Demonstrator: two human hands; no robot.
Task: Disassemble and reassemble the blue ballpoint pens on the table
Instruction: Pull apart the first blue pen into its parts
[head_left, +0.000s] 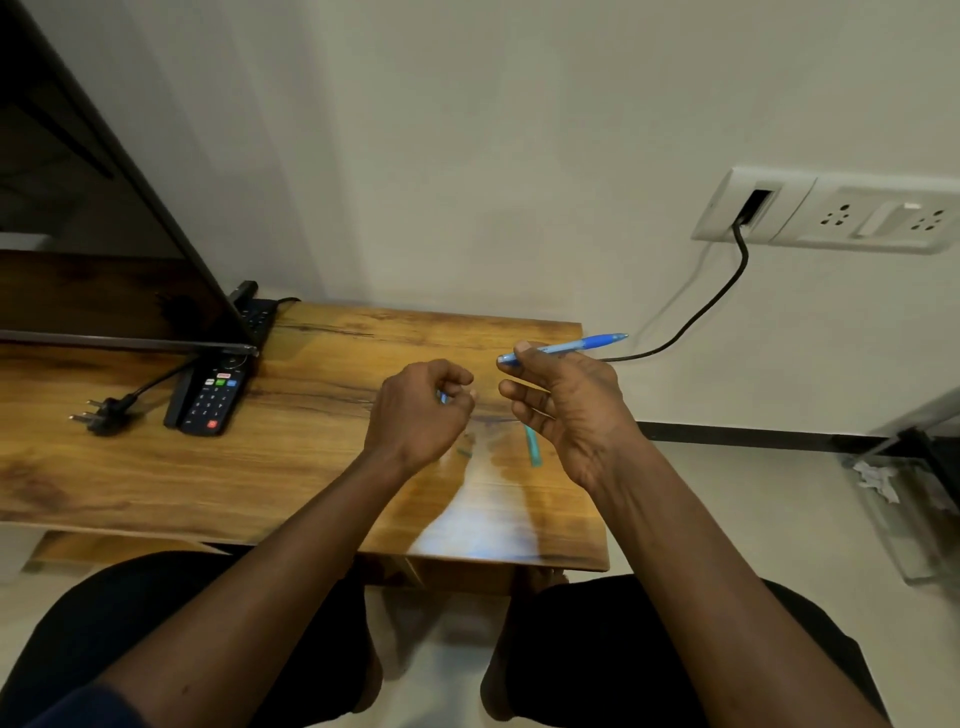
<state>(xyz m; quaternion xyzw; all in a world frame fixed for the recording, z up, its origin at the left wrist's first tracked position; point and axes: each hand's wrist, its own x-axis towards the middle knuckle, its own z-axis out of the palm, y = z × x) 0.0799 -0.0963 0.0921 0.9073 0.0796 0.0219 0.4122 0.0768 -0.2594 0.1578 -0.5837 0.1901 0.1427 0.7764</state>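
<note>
Wood-grain brown bench (291, 467) has its back edge against the white wall. Its R edge ends just past the hands & its front edge sits above the person's knees. The L part of the top is taken by a black flat screen (93, 208), a black remote w/ coloured buttons (215, 397) under the screen's corner & a loose black plug (101, 413). The open room is the mid-to-right stretch of the top, where both hands hover. R hand (569, 415) is raised above the bench near the R edge, pinching a slim blue ballpoint pen (576, 345) btwn thumb & forefinger. Its other fingers (524, 395) are loosely curled, not on the pen. The pen lies approx level, one end at the thumb, the darker blue end reaching past the bench's R edge in this view. L hand (418, 415) is just beside the R hand but apart, fingers (457, 376) curled tight round a small blue pen part (443, 397), of which only a sliver shows. Below & btwn the hands, flat on the bench, lie a short teal tube (532, 447), its top end hidden by the R hand, & a tiny teal bit (464, 452), too blurred to tell what it is. Off the bench to the R, a black cable (701, 312) hangs from a white wall socket plate (831, 213).
</note>
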